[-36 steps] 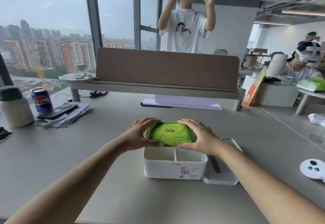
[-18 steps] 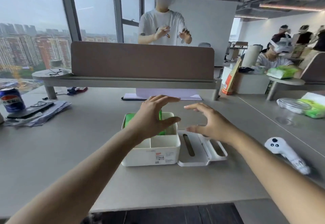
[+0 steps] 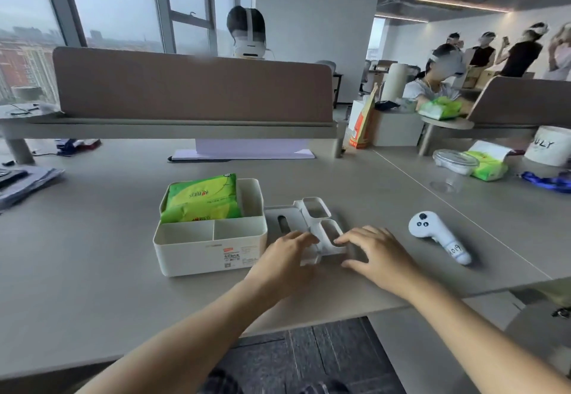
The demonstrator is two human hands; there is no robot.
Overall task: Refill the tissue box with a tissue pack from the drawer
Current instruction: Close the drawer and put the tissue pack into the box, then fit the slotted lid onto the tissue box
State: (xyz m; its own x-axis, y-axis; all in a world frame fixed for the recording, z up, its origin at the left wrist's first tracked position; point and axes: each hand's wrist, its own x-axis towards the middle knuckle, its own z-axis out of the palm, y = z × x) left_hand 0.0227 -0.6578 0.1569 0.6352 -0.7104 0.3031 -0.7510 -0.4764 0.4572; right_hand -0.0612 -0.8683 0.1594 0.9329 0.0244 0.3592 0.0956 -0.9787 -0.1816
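The white tissue box (image 3: 210,257) stands open on the grey desk. A green tissue pack (image 3: 200,199) fills its rear compartment, and the two small front compartments hold nothing. The box's white lid (image 3: 296,217), with a slot and two cup-shaped openings, lies just right of the box. My left hand (image 3: 284,257) grips the lid's near left edge. My right hand (image 3: 377,251) grips its near right corner, fingers on top and thumb at the edge.
A white handheld controller (image 3: 438,236) lies right of my right hand. At the far right are another green tissue pack (image 3: 488,164), a clear plastic container (image 3: 454,161) and a white bucket (image 3: 548,146). A brown divider (image 3: 191,84) bounds the desk's back. Papers (image 3: 27,177) lie far left.
Both hands have left the tissue pack, which now sits in the box, and have moved right and down onto the lid. The view has swung right.
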